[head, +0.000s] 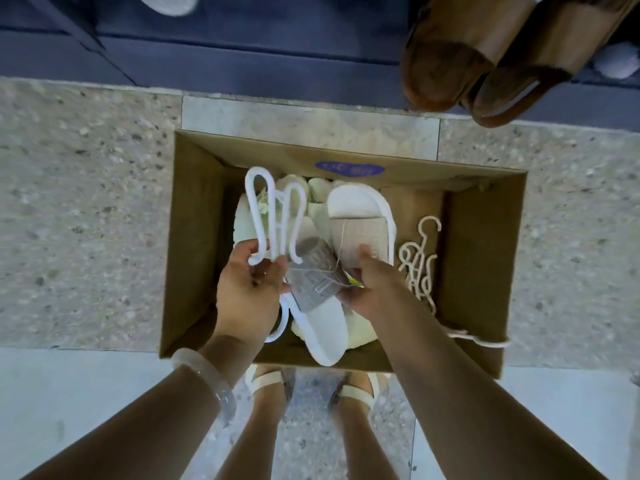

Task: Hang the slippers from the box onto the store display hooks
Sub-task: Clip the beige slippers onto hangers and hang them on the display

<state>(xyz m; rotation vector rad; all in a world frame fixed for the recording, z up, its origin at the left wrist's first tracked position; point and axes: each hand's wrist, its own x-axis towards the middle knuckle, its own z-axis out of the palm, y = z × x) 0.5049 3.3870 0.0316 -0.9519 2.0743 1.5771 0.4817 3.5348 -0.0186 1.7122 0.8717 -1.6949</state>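
An open cardboard box (194, 216) stands on the floor below me. Over it my left hand (247, 289) grips a white plastic slipper hanger (273, 216) by its lower end. My right hand (374, 285) holds a pair of white slippers with grey knit straps (323, 282), thumb on the strap of the right one (360, 220). The two slippers are tied together with thin string. More pale fluffy slippers (311, 192) lie underneath in the box.
Several beige hangers (420, 261) lie in the right part of the box. Brown furry slippers (485, 57) hang at the upper right against the dark display wall (242, 46). My sandalled feet (270, 386) stand at the box's near edge on the stone floor.
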